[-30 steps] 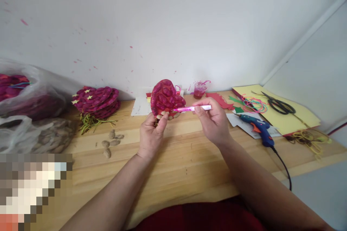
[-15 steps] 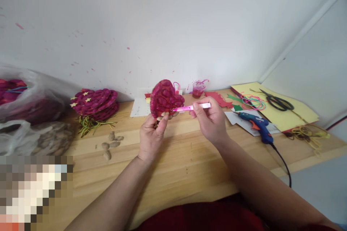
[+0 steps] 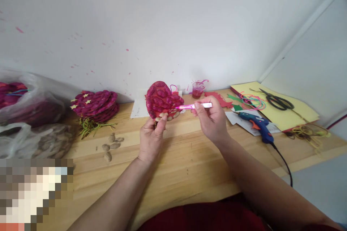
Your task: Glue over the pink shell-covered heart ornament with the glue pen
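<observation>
The left hand [image 3: 150, 140] is closed on the lower point of a heart-shaped piece covered in magenta-painted shells [image 3: 161, 99] and holds it upright above the middle of the pale wooden tabletop [image 3: 189, 166], nearer the back edge than the front. A few unpainted brown shells show along the heart's lower rim, just above the fingers. The right hand [image 3: 210, 120] pinches a slim white brush with a pink-stained tip [image 3: 196, 106]. The brush lies almost level, and its tip touches the heart's right lobe.

At the back edge, just right of the heart, stands a small clear plastic cup [image 3: 197, 90] holding red-pink paint, with smears on its rim.

Toward the left edge lie two thin clear plastic bags. The farther bag [image 3: 35, 102] holds magenta pieces, and the nearer bag [image 3: 16, 140] holds plain brown shells. Beside them a stack of magenta shell hearts with small yellow stars [image 3: 96, 102] rests on green strands. A few loose brown shells [image 3: 111, 144] lie on the bare wood nearby.

Toward the right edge a blue glue gun [image 3: 257, 126] lies on white paper. Black scissors [image 3: 276, 101] and coloured cords [image 3: 253, 101] rest on a yellow sheet [image 3: 298, 115].
</observation>
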{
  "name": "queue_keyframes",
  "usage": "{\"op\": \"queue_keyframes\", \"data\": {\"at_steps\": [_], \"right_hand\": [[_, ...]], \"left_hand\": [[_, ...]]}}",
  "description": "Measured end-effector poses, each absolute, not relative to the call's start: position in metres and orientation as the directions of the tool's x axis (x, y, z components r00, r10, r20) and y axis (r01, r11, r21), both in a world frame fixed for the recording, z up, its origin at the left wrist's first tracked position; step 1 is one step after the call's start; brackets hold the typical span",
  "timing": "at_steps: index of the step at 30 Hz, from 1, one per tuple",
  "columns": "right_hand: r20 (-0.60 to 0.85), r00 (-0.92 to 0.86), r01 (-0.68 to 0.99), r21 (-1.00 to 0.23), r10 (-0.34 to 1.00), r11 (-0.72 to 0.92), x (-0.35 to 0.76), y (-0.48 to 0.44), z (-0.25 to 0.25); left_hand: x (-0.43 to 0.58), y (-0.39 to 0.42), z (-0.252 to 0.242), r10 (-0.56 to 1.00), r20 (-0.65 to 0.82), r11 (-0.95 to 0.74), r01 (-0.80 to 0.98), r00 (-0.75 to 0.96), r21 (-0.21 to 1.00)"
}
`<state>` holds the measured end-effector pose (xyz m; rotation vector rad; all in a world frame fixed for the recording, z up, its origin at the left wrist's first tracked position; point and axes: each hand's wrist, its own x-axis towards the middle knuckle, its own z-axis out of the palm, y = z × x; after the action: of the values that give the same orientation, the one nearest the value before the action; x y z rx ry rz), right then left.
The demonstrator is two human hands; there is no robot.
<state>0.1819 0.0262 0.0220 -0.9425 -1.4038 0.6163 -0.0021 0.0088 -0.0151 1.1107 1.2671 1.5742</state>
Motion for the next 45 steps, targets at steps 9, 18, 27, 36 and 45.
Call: {"op": "queue_keyframes", "data": {"at_steps": [9, 18, 27, 36, 45], "right_hand": [[0.561, 0.133, 0.219, -0.821, 0.817, 0.527, 0.1842, 0.0279, 0.0211], [0.569, 0.09, 0.276, -0.803, 0.817, 0.529, 0.1802, 0.0232, 0.0213], [0.567, 0.083, 0.278, -0.803, 0.82, 0.528, 0.1817, 0.0242, 0.0219], [0.583, 0.06, 0.293, -0.786, 0.81, 0.544, 0.1811, 0.0238, 0.0206], [0.586, 0.059, 0.324, -0.777, 0.808, 0.54, 0.1831, 0.0239, 0.0201]], "left_hand": [[-0.0041, 0.0106, -0.0138, 0.939, 0.135, -0.158, -0.047, -0.317, 0.986], [-0.0025, 0.0064, -0.0077, 0.926, 0.239, -0.22, 0.098, -0.291, 0.971], [-0.0032, 0.006, -0.0097, 0.926, 0.229, -0.21, 0.097, -0.3, 0.973], [-0.0039, 0.0077, -0.0116, 0.927, 0.222, -0.203, 0.092, -0.302, 0.975], [-0.0042, 0.0089, -0.0158, 0.922, 0.238, -0.227, 0.07, -0.306, 0.971]]}}
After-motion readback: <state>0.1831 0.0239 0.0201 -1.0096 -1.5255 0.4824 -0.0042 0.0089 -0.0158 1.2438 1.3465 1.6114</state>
